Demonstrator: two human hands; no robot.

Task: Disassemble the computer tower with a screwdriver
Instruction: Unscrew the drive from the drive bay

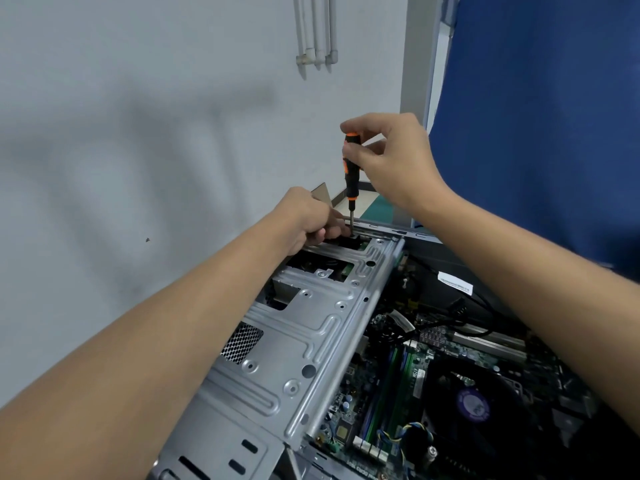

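Grey-white wall [138, 133] fills the whole left and top of the view, with a bundle of white conduit pipes [316, 32] running down it up top, and a blue partition [540, 126] standing on the right. Below that, the computer tower [304, 344] lies open with its inside facing up, stretching from the bottom edge away toward the wall. Its silver steel drive cage runs along the left side, stamped with ribs and holes, a perforated vent patch on its flank. To the right of the cage sits the green motherboard [391, 393], with memory slots, black cables looping across, and a round black CPU fan [474, 407] with a purple hub label.

Both bare forearms reach in from the bottom corners and meet at the far end of the cage. The right hand [394, 161] is up high, fingers pinched around the top of the handle of a black-and-orange screwdriver [351, 171], holding it upright. Its shaft drops straight down to the far end of the cage, the tip hidden in a dark recess there. The left hand [304, 216] is low, right at that spot, fingers curled closed beside the shaft where it meets the metal; whether they grip anything I cannot tell.
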